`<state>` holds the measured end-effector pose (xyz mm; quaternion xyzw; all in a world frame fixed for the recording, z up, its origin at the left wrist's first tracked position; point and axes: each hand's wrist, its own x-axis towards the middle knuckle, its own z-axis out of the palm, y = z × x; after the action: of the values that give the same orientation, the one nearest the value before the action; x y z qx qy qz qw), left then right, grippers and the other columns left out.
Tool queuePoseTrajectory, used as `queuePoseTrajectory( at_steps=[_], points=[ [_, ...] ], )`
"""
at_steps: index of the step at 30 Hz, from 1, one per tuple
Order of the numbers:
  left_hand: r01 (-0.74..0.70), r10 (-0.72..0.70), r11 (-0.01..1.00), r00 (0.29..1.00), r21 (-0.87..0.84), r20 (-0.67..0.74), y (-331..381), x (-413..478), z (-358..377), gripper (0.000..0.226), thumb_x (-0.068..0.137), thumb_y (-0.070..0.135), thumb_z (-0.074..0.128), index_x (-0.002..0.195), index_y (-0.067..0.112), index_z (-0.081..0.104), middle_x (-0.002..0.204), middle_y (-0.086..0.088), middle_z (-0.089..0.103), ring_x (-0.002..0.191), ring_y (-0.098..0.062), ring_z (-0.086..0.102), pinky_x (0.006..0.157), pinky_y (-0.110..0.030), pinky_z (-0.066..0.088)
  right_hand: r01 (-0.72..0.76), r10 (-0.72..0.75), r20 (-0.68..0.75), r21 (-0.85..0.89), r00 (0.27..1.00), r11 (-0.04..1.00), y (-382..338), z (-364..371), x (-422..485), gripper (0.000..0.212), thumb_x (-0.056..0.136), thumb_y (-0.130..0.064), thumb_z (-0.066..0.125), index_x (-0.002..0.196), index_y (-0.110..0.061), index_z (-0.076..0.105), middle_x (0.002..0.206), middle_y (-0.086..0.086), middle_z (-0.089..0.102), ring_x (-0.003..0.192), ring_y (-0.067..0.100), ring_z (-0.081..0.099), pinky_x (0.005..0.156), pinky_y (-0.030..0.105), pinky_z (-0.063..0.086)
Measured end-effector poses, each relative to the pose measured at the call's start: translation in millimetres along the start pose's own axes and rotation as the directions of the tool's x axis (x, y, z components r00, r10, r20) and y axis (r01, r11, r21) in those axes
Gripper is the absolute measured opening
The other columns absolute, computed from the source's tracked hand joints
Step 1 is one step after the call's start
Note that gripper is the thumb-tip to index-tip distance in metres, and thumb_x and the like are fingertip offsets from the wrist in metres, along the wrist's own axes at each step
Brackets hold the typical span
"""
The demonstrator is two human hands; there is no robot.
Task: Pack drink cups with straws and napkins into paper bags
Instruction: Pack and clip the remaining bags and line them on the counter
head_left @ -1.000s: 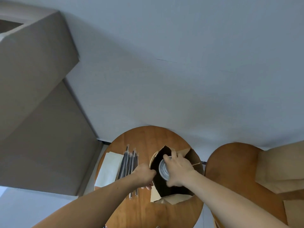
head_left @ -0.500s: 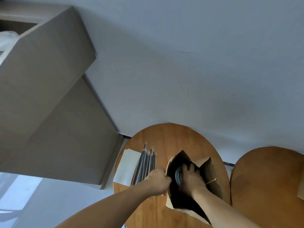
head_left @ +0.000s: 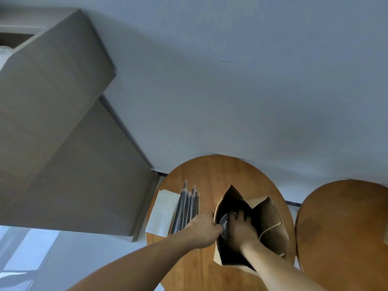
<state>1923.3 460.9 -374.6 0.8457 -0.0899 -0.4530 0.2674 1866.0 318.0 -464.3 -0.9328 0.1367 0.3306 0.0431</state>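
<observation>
Brown kraft paper forms the open paper bag (head_left: 268, 219) standing on a round wooden table (head_left: 210, 175), seen from the head camera. The right hand (head_left: 241, 229) reaches down into the bag's dark mouth, its fingers curled over the clear lid of a drink cup (head_left: 224, 224) that sits inside the bag against its left wall. The left hand (head_left: 202, 229) grips the bag's left rim, fingers folded over the edge. Just left of the bag lies a bundle of dark wrapped straws (head_left: 188, 206), partly overlapping a stack of white napkins (head_left: 162, 213) at the table's left edge. A second round wooden table (head_left: 344, 227) stands to the right, and a grey cabinet (head_left: 52, 122) fills the left.
</observation>
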Motion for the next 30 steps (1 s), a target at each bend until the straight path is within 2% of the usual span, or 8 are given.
queuePoseTrajectory(
  at_steps=[5, 10, 13, 16, 20, 25, 28, 30],
  points=[
    [-0.083, 0.081, 0.995, 0.996, 0.055, 0.031, 6, 2, -1, 0.036, 0.079, 0.045, 0.057, 0.103, 0.019, 0.059, 0.09, -0.005, 0.065, 0.085, -0.023, 0.067, 0.084, -0.045, 0.059, 0.11, -0.105, 0.053, -0.098, 0.993, 0.989, -8, -63, -40, 0.052, 0.088, -0.025, 0.062, 0.135, -0.014, 0.046, 0.132, 0.015, 0.049, 0.118, 0.033, 0.048, 0.085, 0.04, 0.044],
    [-0.163, 0.161, 0.98, 0.987, 0.115, 0.026, 8, 3, -1, 0.043, 0.083, 0.048, 0.062, 0.119, 0.025, 0.057, 0.104, 0.003, 0.066, 0.093, -0.016, 0.065, 0.09, -0.039, 0.057, 0.176, -0.173, -0.227, -0.007, 0.958, 0.984, 27, -137, -94, 0.033, 0.092, -0.048, 0.055, 0.11, -0.021, 0.059, 0.096, -0.002, 0.059, 0.079, 0.019, 0.057, 0.055, 0.025, 0.031],
    [-0.172, 0.168, 0.978, 0.985, 0.119, 0.042, 10, 3, 2, 0.059, 0.08, 0.046, 0.064, 0.133, 0.025, 0.048, 0.119, 0.001, 0.062, 0.104, -0.017, 0.062, 0.09, -0.033, 0.052, 0.181, -0.036, -0.433, 0.299, 0.901, 0.937, 62, -158, -116, 0.046, 0.094, -0.058, 0.048, 0.127, -0.027, 0.056, 0.121, -0.011, 0.062, 0.103, 0.014, 0.063, 0.072, 0.025, 0.045],
    [-0.174, 0.169, 0.98, 0.984, 0.101, 0.054, 10, 2, 4, 0.064, 0.08, 0.045, 0.063, 0.136, 0.023, 0.044, 0.12, 0.001, 0.061, 0.105, -0.016, 0.06, 0.088, -0.03, 0.049, 0.087, 0.18, -0.383, 0.586, 0.906, 0.806, 90, -153, -126, 0.057, 0.095, -0.062, 0.042, 0.138, -0.024, 0.048, 0.132, -0.008, 0.059, 0.114, 0.013, 0.059, 0.088, 0.028, 0.047],
    [-0.189, 0.186, 0.979, 0.982, 0.075, 0.045, 8, 1, 2, 0.062, 0.083, 0.045, 0.065, 0.136, 0.022, 0.044, 0.114, 0.007, 0.06, 0.097, -0.006, 0.059, 0.081, -0.023, 0.047, 0.012, 0.174, -0.233, 0.631, 0.957, 0.775, 90, -118, -131, 0.066, 0.095, -0.061, 0.045, 0.147, -0.02, 0.038, 0.146, -0.002, 0.049, 0.128, 0.016, 0.052, 0.102, 0.033, 0.045],
    [-0.234, 0.227, 0.971, 0.964, 0.041, 0.135, 7, -5, -16, 0.095, 0.073, 0.048, 0.077, 0.151, 0.03, 0.024, 0.145, 0.0, 0.046, 0.116, -0.017, 0.057, 0.092, -0.029, 0.05, 0.182, 0.194, -0.464, 0.648, 0.865, 0.739, 67, -132, -126, 0.052, 0.095, -0.055, 0.049, 0.138, -0.025, 0.049, 0.14, -0.007, 0.053, 0.125, 0.011, 0.052, 0.098, 0.028, 0.044],
    [-0.289, 0.266, 0.947, 0.95, 0.14, 0.164, 6, -12, -43, 0.101, 0.073, 0.042, 0.081, 0.152, 0.038, 0.018, 0.149, 0.002, 0.041, 0.124, -0.019, 0.052, 0.096, -0.03, 0.049, 0.246, 0.099, -0.491, 0.589, 0.866, 0.77, 44, -158, -111, 0.052, 0.094, -0.054, 0.05, 0.137, -0.025, 0.05, 0.14, -0.008, 0.053, 0.125, 0.012, 0.052, 0.1, 0.032, 0.045],
    [-0.276, 0.267, 0.935, 0.961, 0.225, 0.069, 1, -15, -66, 0.097, 0.078, 0.036, 0.078, 0.154, 0.034, 0.018, 0.15, -0.001, 0.042, 0.126, -0.02, 0.051, 0.097, -0.03, 0.047, 0.247, 0.032, -0.457, 0.537, 0.889, 0.807, 25, -171, -97, 0.052, 0.094, -0.052, 0.051, 0.137, -0.023, 0.05, 0.14, -0.006, 0.052, 0.122, 0.015, 0.054, 0.097, 0.032, 0.045]
  ],
)
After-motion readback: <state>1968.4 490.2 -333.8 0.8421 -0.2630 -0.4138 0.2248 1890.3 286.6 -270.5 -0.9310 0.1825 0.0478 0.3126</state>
